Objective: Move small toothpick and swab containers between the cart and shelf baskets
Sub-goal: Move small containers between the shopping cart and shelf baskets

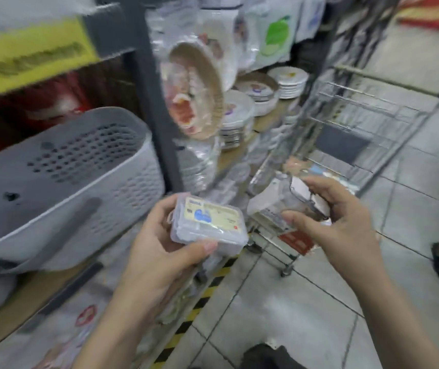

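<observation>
Clear plastic fills both of my grips. My left hand (pixel 157 251) curls round a flat rectangular container (pixel 209 225) with a pale label, thumb pressed on its near edge. My right hand (pixel 343 222) pinches a second clear container (pixel 290 206), tilted and too blurred to read. Beyond my right grip stands the wire cart (pixel 359 134); left of my left grip sits a grey perforated basket (pixel 61 187) on the shelf.

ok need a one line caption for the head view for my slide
Left hand and right hand each hold a small clear box between a grey basket and a wire cart.
</observation>
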`<state>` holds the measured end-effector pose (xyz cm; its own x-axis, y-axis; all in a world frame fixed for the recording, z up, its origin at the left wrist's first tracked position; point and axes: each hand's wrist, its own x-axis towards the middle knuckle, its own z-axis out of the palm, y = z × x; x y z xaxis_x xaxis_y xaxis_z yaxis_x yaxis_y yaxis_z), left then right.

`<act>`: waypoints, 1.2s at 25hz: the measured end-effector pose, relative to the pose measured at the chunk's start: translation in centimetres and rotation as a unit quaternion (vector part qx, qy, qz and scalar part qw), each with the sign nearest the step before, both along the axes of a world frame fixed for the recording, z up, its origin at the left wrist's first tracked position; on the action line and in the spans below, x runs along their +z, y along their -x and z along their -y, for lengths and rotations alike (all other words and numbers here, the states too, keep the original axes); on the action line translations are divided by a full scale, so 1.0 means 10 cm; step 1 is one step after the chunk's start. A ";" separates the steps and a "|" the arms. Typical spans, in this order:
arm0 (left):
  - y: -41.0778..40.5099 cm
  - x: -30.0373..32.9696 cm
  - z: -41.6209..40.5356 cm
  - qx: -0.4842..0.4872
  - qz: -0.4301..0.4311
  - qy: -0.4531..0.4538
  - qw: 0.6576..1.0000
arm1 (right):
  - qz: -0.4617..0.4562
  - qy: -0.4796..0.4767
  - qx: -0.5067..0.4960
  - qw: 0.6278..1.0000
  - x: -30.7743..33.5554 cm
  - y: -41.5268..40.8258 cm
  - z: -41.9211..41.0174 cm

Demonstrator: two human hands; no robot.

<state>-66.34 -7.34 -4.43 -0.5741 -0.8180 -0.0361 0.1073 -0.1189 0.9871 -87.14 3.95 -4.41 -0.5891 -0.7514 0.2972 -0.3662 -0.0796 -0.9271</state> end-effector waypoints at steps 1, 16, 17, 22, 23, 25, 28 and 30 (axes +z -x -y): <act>0.26 -0.05 -0.03 -0.015 0.001 -0.013 1.000 | -0.003 -0.020 -0.025 0.999 -0.08 0.21 -0.14; 2.71 -0.79 0.41 -0.153 0.059 -0.201 0.966 | 0.134 -0.176 -0.114 0.969 -1.00 2.27 -0.32; 2.86 -0.86 0.55 -0.152 0.043 -0.226 0.961 | 0.134 -0.182 -0.107 0.968 -1.04 2.41 -0.21; 3.60 -1.15 1.22 -0.099 0.054 -0.278 0.954 | 0.151 -0.213 -0.147 0.954 -1.28 3.09 0.24; 3.73 -1.20 1.33 -0.103 0.077 -0.261 0.957 | 0.150 -0.221 -0.166 0.949 -1.34 3.24 0.32; 3.98 -1.28 1.50 -0.114 0.114 -0.225 0.961 | 0.149 -0.237 -0.197 0.940 -1.46 3.51 0.45; 4.30 -1.50 1.63 -0.087 0.152 -0.220 0.960 | 0.150 -0.251 -0.205 0.934 -1.69 3.96 0.71; 4.48 -1.70 1.65 -0.059 0.178 -0.222 0.957 | 0.143 -0.270 -0.190 0.933 -1.95 4.29 0.95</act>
